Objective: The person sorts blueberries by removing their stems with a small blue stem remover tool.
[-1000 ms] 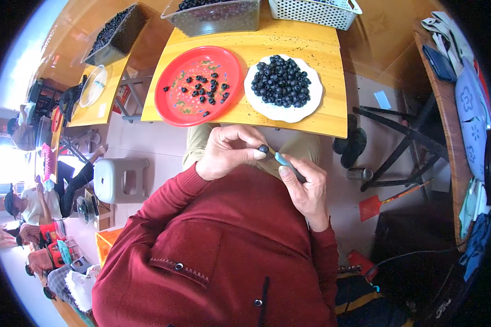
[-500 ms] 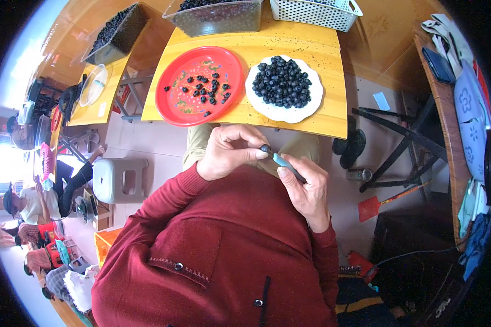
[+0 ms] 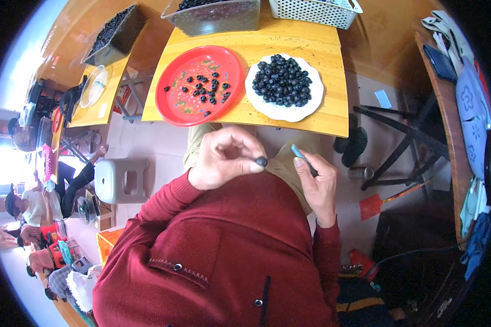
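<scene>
Between the thumb and fingertip of my left hand is a round, blue-black berry that looks like a blueberry. My right hand is closed around a slim tool with a light-blue and dark handle; its kind is not clear. Its upper end points away from me, apart from the berry. Both hands are above my lap, just short of the table edge. On the table, a red plate at left bears several scattered dark berries. To its right, a scalloped white plate holds a heap of them.
A clear bin of dark berries and a white perforated basket stand at the table's far edge. Dark crumbs dot the yellow tabletop. Left are a grey stool and seated people; a red fly swatter lies right.
My hands have moved apart. The right hand with the tool has drawn away to the right from the berry, and the tool now points more steeply away from me. The left hand keeps the berry.
</scene>
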{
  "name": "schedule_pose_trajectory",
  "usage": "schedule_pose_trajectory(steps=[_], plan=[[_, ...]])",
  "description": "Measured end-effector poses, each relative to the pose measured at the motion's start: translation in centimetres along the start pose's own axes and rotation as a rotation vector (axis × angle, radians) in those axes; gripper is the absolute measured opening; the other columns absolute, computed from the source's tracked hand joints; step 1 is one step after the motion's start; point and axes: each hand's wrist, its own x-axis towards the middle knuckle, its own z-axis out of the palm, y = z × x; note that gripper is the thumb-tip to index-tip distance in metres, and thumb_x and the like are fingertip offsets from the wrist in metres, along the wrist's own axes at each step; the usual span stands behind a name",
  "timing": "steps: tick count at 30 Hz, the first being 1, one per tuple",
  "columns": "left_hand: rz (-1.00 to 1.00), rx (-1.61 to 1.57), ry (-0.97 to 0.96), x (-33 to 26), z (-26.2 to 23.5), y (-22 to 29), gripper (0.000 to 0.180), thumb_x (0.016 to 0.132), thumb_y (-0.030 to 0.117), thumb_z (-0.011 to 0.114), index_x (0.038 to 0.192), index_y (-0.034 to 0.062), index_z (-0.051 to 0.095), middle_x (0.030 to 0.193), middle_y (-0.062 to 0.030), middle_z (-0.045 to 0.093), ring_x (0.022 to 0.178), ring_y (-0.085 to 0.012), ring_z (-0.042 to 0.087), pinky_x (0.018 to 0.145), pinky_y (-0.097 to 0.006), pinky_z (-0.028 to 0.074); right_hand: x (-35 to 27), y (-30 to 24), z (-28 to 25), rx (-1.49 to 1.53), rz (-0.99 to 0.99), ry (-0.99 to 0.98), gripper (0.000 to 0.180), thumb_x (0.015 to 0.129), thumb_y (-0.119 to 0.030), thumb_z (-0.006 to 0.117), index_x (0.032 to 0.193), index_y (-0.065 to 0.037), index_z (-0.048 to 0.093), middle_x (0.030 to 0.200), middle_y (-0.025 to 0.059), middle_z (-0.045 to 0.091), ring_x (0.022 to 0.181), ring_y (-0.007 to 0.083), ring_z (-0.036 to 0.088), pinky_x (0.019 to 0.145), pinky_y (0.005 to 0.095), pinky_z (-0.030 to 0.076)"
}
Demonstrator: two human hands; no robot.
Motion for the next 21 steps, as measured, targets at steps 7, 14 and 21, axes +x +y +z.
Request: schedule_pose_trajectory(steps=[7, 14, 21], plan=[[0.025, -0.156, 0.021, 0.6, 0.1, -1.1, 0.031, 0.083, -0.007, 0.075, 0.103, 0.0032, 0.053, 0.097, -0.0117, 0.07, 0.091, -0.0148, 0.068, 0.082, -0.03, 0.056, 0.3, -1.4, 1.3, 0.233, 0.138, -0.023, 0.038, 0.097, -0.032, 0.068, 0.108, 0.004, 0.071, 0.072, 0.002, 0.063, 0.068, 0.0075, 0.054, 0.06, 0.0252, 0.043], [-0.032, -0.137, 0.021, 0.3, 0.4, -1.7, 0.028, 0.083, -0.008, 0.075, 0.102, 0.0019, 0.057, 0.103, -0.011, 0.069, 0.096, -0.0155, 0.067, 0.085, -0.031, 0.056, 1.6, -2.7, 2.6, 0.397, 0.168, -0.164, 0.036, 0.094, -0.034, 0.071, 0.088, 0.002, 0.072, 0.062, -0.003, 0.056, 0.058, 0.0038, 0.046, 0.051, 0.0241, 0.033], [-0.043, -0.034, 0.002, 0.0, 0.1, -1.7, 0.025, 0.083, -0.006, 0.076, 0.1, 0.0017, 0.06, 0.101, -0.0075, 0.068, 0.097, -0.0143, 0.065, 0.087, -0.031, 0.055, 2.0, -2.9, 2.7, 0.54, 0.285, -0.251, 0.032, 0.094, -0.03, 0.07, 0.084, 0.0, 0.071, 0.063, -0.005, 0.055, 0.059, 0.0024, 0.045, 0.051, 0.0227, 0.032]])
